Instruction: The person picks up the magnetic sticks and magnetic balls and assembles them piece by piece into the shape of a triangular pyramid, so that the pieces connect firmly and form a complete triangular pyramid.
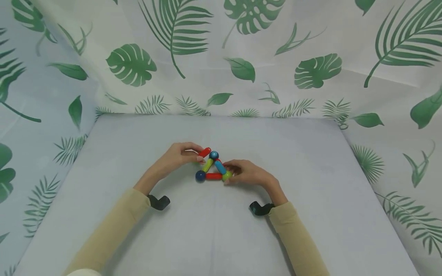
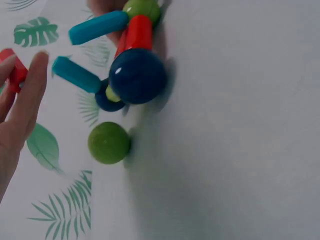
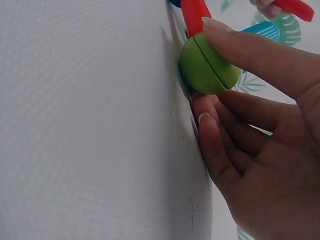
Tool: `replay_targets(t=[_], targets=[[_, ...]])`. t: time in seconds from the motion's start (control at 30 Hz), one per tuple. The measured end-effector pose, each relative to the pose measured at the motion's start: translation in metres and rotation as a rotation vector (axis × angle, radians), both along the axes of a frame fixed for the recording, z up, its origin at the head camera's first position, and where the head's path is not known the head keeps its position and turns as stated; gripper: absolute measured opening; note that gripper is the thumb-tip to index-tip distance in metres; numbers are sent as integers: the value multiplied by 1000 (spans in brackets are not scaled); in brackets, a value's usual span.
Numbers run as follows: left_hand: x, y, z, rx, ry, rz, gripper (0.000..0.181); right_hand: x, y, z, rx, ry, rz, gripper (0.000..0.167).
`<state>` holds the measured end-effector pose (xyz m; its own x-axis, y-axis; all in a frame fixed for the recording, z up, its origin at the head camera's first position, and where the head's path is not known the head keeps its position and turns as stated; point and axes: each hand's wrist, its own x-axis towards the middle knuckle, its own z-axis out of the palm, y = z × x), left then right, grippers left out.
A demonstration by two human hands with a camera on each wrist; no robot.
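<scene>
My left hand [image 1: 178, 155] pinches a red rod [image 1: 204, 152] between thumb and fingers, raised above the table at the back left of a small triangle of magnetic rods and balls. With thumb and fingers, my right hand [image 1: 249, 172] holds the green ball [image 3: 207, 65] at the triangle's right corner. A red rod [image 1: 214, 176] joins this ball to a dark blue ball [image 1: 200, 176]. From there a yellow-green rod [image 1: 207, 165] runs to the far dark blue ball [image 1: 214, 155]. In the left wrist view, one blue rod [image 2: 99, 27] sticks up from the green ball, another blue rod [image 2: 76, 74] from the far ball.
A separate green ball [image 2: 109, 143] lies on the white table [image 1: 214, 230] beside the triangle, mostly hidden under my left hand in the head view. Leaf-printed cloth [image 1: 262, 92] stands behind the table and along its sides.
</scene>
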<state>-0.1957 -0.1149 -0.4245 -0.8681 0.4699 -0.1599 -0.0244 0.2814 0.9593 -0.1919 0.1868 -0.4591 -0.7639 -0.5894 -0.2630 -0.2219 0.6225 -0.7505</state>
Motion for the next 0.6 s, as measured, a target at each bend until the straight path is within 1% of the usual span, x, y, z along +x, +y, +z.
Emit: replay_targets(t=[0.2, 0.27, 0.33, 0.43, 0.5, 0.6], targets=[[14, 7, -12, 17, -12, 9, 35, 0, -1, 0, -8, 4, -4, 65], [17, 9, -15, 28, -26, 21, 35, 0, -1, 0, -11, 5, -7, 65], [20, 9, -16, 32, -27, 29, 38, 1, -1, 0, -14, 6, -7, 65], [23, 9, -18, -6, 13, 46, 43, 0, -1, 0, -15, 9, -1, 65], [25, 9, -20, -37, 64, 53, 45, -1, -1, -1, -17, 9, 4, 65], [25, 10, -22, -64, 122, 63, 42, -1, 0, -3, -18, 11, 5, 65]])
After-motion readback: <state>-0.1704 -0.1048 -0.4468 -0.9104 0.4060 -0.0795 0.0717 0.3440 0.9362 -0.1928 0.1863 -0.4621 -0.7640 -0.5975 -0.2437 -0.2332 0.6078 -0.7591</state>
